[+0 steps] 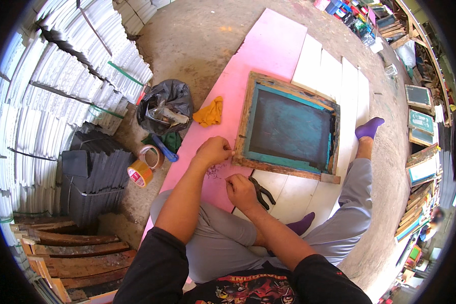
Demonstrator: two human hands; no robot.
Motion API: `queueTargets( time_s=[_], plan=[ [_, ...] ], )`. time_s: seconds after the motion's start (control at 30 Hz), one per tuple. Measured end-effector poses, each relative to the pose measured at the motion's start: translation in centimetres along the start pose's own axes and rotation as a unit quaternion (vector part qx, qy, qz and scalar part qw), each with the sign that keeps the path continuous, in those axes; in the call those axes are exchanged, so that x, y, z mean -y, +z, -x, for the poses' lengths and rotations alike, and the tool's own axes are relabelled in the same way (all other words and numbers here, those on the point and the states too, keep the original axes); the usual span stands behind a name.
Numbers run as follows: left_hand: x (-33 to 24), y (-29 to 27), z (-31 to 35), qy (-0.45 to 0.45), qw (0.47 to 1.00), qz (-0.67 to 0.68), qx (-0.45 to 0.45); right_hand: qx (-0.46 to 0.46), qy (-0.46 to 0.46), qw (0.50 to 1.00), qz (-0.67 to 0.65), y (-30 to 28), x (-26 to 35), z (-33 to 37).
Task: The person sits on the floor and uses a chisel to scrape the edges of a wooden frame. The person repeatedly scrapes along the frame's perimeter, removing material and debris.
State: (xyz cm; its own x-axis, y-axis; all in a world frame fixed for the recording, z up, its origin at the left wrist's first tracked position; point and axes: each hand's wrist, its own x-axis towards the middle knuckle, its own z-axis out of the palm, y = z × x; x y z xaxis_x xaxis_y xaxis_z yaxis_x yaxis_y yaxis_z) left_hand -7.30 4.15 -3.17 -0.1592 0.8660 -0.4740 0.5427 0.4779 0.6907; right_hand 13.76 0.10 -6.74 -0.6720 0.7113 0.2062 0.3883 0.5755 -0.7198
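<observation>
A wooden screen-printing frame with dark mesh and a teal border lies flat across the boards ahead of me. Close to its near left corner, my left hand is closed in a pinch; whatever sits between the fingertips is too small to make out. My right hand is below that corner with its fingers curled together, their contents hidden. Black-handled pliers lie just right of it. Between my hands, several thin dark bits are scattered on the pink board.
A mustard cloth lies left of the frame. Beyond the board's left edge are a black plastic bag, tape rolls and a dark bundled stack. White bundles rise at left; more frames line the right.
</observation>
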Motion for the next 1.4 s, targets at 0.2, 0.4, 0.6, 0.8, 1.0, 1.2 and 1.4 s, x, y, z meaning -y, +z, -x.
queueTargets(
  time_s=[0.2,0.4,0.6,0.8,1.0,1.2,1.4],
  plan=[
    [1.0,-0.7,0.3,0.006,1.0,-0.024,0.02,0.003,0.01,1.0,-0.017,1.5,1.1,-0.8],
    [0.0,-0.7,1.0,-0.002,0.998,-0.025,0.051,-0.093,0.052,0.984,0.144,-1.4,0.2,-2.4],
    [0.3,0.2,0.3,0.033,0.995,-0.074,0.057,-0.1,0.055,0.97,0.216,-1.8,-0.5,-2.6],
    [0.4,0.1,0.7,0.033,0.995,-0.067,0.058,-0.1,0.081,0.977,0.171,-1.1,0.0,-3.3],
    [0.3,0.0,0.7,0.017,0.995,-0.071,0.071,-0.091,0.12,0.973,0.173,-0.9,-0.2,-4.0],
    [1.0,0.4,-0.1,0.024,0.994,-0.073,0.081,-0.081,0.118,0.974,0.175,-1.0,-0.3,-4.1],
    [0.1,0.1,0.4,0.024,0.994,-0.077,0.073,-0.045,0.114,0.978,0.171,-1.2,-0.7,-4.4]
  ],
)
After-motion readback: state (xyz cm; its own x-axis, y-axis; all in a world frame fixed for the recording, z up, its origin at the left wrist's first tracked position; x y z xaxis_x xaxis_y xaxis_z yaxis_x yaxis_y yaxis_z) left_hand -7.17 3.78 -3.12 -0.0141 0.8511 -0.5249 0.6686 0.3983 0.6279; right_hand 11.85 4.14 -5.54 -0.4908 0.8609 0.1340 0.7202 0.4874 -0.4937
